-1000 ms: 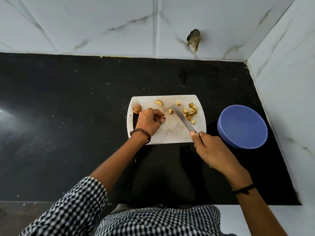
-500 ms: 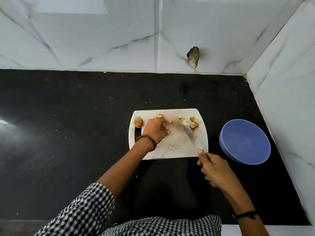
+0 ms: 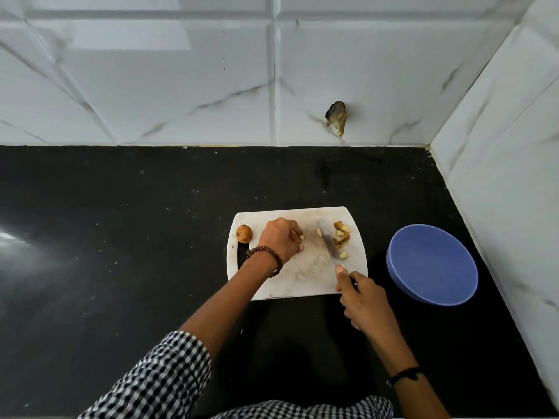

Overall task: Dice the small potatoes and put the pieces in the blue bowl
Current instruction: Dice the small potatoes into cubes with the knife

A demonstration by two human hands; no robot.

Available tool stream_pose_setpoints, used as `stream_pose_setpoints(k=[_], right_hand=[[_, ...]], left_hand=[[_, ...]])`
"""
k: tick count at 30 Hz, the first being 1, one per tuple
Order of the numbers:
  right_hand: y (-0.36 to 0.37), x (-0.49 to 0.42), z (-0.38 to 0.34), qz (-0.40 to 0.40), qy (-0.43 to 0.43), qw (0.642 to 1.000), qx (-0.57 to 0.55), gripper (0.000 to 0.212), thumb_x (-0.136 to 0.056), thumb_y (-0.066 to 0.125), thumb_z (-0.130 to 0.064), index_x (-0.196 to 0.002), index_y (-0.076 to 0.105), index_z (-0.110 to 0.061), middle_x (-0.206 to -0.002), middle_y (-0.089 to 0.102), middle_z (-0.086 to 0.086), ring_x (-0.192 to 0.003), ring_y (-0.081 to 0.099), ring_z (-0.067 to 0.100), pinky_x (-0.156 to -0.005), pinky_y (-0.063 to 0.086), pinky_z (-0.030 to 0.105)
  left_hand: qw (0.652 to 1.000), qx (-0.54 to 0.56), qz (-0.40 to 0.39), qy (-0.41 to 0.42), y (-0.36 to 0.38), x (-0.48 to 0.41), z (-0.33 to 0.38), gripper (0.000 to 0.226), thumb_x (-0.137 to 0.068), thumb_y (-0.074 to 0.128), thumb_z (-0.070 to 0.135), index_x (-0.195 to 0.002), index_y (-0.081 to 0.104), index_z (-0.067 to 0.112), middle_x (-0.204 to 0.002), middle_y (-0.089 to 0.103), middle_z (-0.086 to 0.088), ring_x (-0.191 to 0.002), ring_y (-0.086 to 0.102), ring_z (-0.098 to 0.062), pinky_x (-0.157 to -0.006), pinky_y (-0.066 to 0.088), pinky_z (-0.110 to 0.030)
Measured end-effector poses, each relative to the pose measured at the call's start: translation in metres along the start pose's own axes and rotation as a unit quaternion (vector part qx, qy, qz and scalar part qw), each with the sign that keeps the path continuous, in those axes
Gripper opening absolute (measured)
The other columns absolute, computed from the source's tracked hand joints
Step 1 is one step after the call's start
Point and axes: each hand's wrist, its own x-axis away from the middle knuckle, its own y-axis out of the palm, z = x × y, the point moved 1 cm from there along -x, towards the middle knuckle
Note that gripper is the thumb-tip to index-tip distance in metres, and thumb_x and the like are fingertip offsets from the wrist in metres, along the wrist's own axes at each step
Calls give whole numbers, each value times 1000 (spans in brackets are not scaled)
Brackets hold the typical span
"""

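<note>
A white cutting board (image 3: pixel 302 282) lies on the black counter. One whole small potato (image 3: pixel 244 233) sits at its left end. Several diced potato pieces (image 3: pixel 341 235) lie heaped at the board's right side. My left hand (image 3: pixel 279 240) is over the middle of the board, its fingers curled onto a small potato piece (image 3: pixel 301 237). My right hand (image 3: pixel 361 297) grips the handle of a knife (image 3: pixel 329 244), whose blade lies flat across the board just left of the heap. The blue bowl (image 3: pixel 432 264) stands to the right of the board, with nothing showing inside it.
The black counter (image 3: pixel 121 267) stretches far to the left. White marble-look tiled walls close the back and the right side, close behind the bowl. A brown broken patch (image 3: pixel 336 117) marks the back wall.
The camera has tilted up, so the board sits lower in view. My left hand has moved up the board onto a loose piece. The knife blade has shifted right toward the heap.
</note>
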Motion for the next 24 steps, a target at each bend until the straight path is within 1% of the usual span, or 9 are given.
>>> stream_pose_setpoints(k=[2, 5, 11, 14, 16, 19, 22, 24], right_hand=[[-3, 1, 4, 7, -1, 1000, -19, 47, -101, 44, -56, -89, 62, -14, -72, 57, 5, -58, 52, 11, -58, 40, 31], [-3, 1, 5, 6, -8, 1000, -17, 48, -100, 44, -58, -88, 63, -15, -69, 56, 4, -57, 51, 10, -57, 40, 30], [-1, -5, -4, 17, -24, 1000, -9, 43, -100, 46, -56, -91, 63, -18, -70, 56, 5, -58, 52, 10, -58, 42, 30], [-2, -7, -10, 27, -42, 999, -5, 41, -101, 47, -54, -91, 63, -18, -71, 56, 4, -56, 50, 10, -56, 41, 28], [-2, -8, -14, 33, -55, 998, 3, 42, -100, 47, -55, -91, 63, -17, -70, 56, 4, -57, 50, 11, -56, 41, 29], [-2, -9, -20, 34, -72, 997, 21, 42, -100, 47, -56, -91, 63, -18, -69, 57, 4, -57, 51, 12, -56, 44, 30], [0, -9, -26, 32, -79, 996, 34, 41, -100, 46, -56, -92, 63, -20, -72, 60, 4, -61, 55, 12, -60, 47, 30], [1, -10, -29, 28, -87, 995, 42, 41, -99, 46, -57, -93, 63, -21, -74, 61, 4, -63, 57, 12, -61, 49, 29]], left_hand=[[1000, -1, 11, 10, 4, -1, 2, 17, -80, 75, 15, -97, 73, 13, -96, 68, -4, -87, 64, -16, -82, 54, -27], [999, 22, 18, 15, 11, -4, 9, 15, -82, 73, 15, -97, 73, 12, -96, 70, -4, -90, 64, -15, -85, 54, -28], [991, 129, -20, -10, 27, -5, 28, 23, -83, 70, 6, -106, 69, 11, -100, 70, -3, -92, 65, -10, -86, 54, -21], [986, 168, -10, -15, 28, -2, 25, 26, -83, 69, 3, -108, 68, 9, -102, 70, -4, -94, 66, -10, -88, 54, -22], [989, 148, 1, -4, 24, -1, 20, 25, -84, 68, 5, -109, 68, 10, -103, 70, -3, -94, 65, -10, -88, 54, -22], [996, 87, 23, 24, 14, -1, 11, 21, -86, 66, 6, -106, 69, 12, -101, 69, -2, -90, 63, -9, -84, 53, -20], [995, 21, 84, 43, 2, -1, -3, 20, -86, 65, 7, -101, 70, 18, -100, 66, 3, -85, 61, -9, -80, 55, -26], [991, -19, 126, 38, -4, -1, -14, 20, -86, 66, 12, -104, 68, 22, -103, 61, 6, -85, 59, -9, -72, 55, -26]])
